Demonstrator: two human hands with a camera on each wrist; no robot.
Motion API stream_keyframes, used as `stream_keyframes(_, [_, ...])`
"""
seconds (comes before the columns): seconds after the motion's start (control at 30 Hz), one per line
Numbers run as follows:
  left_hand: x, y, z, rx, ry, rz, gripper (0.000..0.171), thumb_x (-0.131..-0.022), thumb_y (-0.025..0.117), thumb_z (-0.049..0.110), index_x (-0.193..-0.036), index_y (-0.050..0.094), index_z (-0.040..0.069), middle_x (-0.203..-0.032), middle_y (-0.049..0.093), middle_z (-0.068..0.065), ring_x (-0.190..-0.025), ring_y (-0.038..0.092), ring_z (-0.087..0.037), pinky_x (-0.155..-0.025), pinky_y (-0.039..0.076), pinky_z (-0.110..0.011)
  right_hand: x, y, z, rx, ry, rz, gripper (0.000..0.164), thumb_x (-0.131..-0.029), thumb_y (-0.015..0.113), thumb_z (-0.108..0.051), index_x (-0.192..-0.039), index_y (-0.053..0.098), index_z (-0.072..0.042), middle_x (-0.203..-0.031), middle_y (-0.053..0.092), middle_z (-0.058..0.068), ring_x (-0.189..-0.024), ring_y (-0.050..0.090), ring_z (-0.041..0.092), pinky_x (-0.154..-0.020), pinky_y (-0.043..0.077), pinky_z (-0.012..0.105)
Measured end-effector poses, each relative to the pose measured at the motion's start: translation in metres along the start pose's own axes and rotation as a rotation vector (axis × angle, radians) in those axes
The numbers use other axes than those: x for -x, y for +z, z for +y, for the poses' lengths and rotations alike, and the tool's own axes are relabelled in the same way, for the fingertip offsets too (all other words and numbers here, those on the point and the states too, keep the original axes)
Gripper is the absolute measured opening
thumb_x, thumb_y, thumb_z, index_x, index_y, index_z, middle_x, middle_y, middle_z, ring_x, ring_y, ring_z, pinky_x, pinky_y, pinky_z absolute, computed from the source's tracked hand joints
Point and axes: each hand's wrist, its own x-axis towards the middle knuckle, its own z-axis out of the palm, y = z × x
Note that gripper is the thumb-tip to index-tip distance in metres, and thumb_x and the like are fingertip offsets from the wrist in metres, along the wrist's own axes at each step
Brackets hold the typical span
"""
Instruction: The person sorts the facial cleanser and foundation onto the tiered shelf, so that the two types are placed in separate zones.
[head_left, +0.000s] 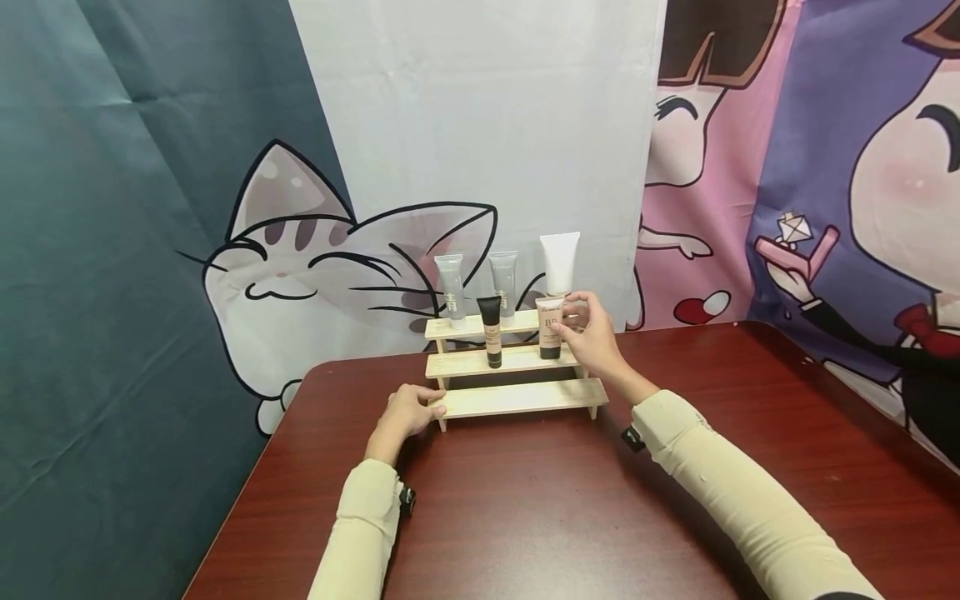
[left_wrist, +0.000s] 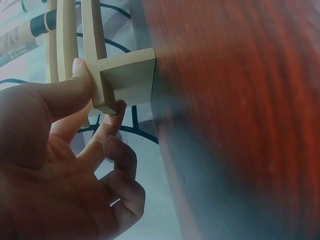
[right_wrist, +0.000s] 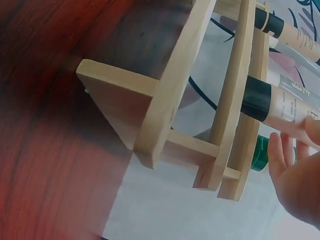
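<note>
A three-tier wooden display rack (head_left: 517, 398) stands on the table. My left hand (head_left: 407, 410) pinches the left end of its lowest shelf, thumb above and a finger beneath, as the left wrist view shows. On the middle shelf, my right hand (head_left: 596, 337) holds a beige BB cream tube (head_left: 550, 321) with a black cap, upright, cap down. Left of it stands a slim foundation tube (head_left: 492, 333) with black ends. Two clear tubes, one at the left (head_left: 451, 287), and a white tube (head_left: 559, 262) stand on the top shelf. In the right wrist view, the white tube's green cap (right_wrist: 260, 154) shows.
The rack sits near the back of a dark red wooden table (head_left: 517, 508). A cloth backdrop (head_left: 480, 100) with cartoon figures hangs right behind the table's far edge.
</note>
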Motion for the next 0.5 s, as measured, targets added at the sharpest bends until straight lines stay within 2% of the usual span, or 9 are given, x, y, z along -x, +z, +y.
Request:
stream_keyframes(0.1, [0.001,-0.001,0.000,-0.014,-0.007,0.002,0.032,-0.089,0.076,0.026,-0.121,0.074,0.031,-0.140,0.057,-0.015,-0.131,0.045,-0.044,-0.096,0.043,-0.063,0.003,-0.001,-0.010,-0.033,-0.008,-0.020,0.050,-0.087,0.068,0.011,-0.128,0.041,0.010,-0.113,0.062,0.034,-0.100,0.065,0.047,-0.085,0.055,0.047])
stream_keyframes(0.2, [0.002,-0.002,0.001,-0.040,0.001,0.010,0.032,-0.089,0.076,0.027,-0.121,0.074,0.032,-0.139,0.058,-0.014,-0.129,0.048,-0.042,-0.092,0.045,-0.064,0.005,-0.002,-0.014,-0.068,-0.007,-0.029,0.052,-0.086,0.067,0.014,-0.129,0.040,0.013,-0.113,0.061,0.036,-0.099,0.064,0.048,-0.090,0.052,0.055])
stream_keyframes(0.3, [0.005,-0.005,0.002,-0.094,0.034,0.022,0.032,-0.089,0.075,0.031,-0.121,0.074,0.033,-0.130,0.064,-0.011,-0.123,0.054,-0.037,-0.088,0.046,-0.061,0.002,0.000,-0.002,-0.093,0.008,-0.031,0.054,-0.086,0.067,0.014,-0.132,0.039,0.010,-0.114,0.061,0.035,-0.099,0.063,0.047,-0.092,0.050,0.056])
stream_keyframes(0.4, [0.009,-0.007,0.004,-0.167,0.098,0.048,0.033,-0.088,0.076,0.032,-0.121,0.074,0.030,-0.127,0.065,-0.006,-0.118,0.054,-0.032,-0.087,0.046,-0.057,-0.001,0.000,0.012,-0.092,0.022,-0.040,0.057,-0.087,0.068,0.011,-0.135,0.039,0.006,-0.117,0.063,0.033,-0.100,0.064,0.043,-0.092,0.051,0.053])
stream_keyframes(0.5, [0.015,-0.012,0.010,-0.182,0.168,0.118,0.031,-0.087,0.076,0.029,-0.117,0.076,0.025,-0.127,0.066,-0.002,-0.116,0.056,-0.030,-0.086,0.047,-0.054,0.000,-0.001,0.018,-0.082,0.024,-0.060,0.059,-0.088,0.070,0.006,-0.138,0.040,0.002,-0.120,0.064,0.028,-0.100,0.065,0.040,-0.091,0.052,0.049])
